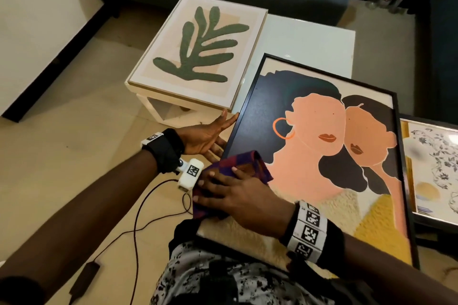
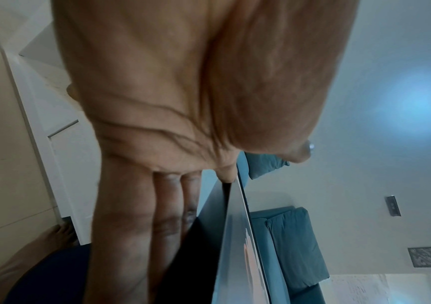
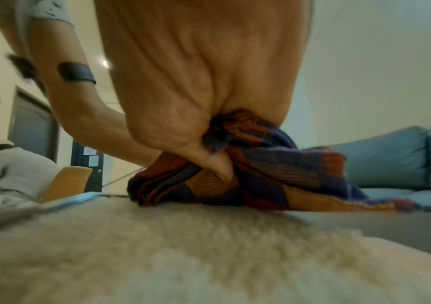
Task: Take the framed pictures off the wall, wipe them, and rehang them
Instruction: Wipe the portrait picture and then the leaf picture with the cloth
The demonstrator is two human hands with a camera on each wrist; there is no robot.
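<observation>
wiping step in hand: right hand (image 1: pixel 244 199) bunched on a plaid cloth (image 1: pixel 238 168), pressing it to the lower left of the black-framed portrait (image 1: pixel 322 156) lying low centre, across the lap. left hand (image 1: pixel 207 135) flat, fingers straight, steadying the frame's left edge. leaf picture (image 1: pixel 198 49) upper centre on the white bench (image 1: pixel 322 44). next, probably sweeping the cloth rightward across the unwiped glass.

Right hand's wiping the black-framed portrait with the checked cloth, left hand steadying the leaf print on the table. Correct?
Not quite. The left hand steadies the black-framed portrait's left edge, not the leaf print; the head view shows it. The right hand does press the checked cloth on it.
</observation>
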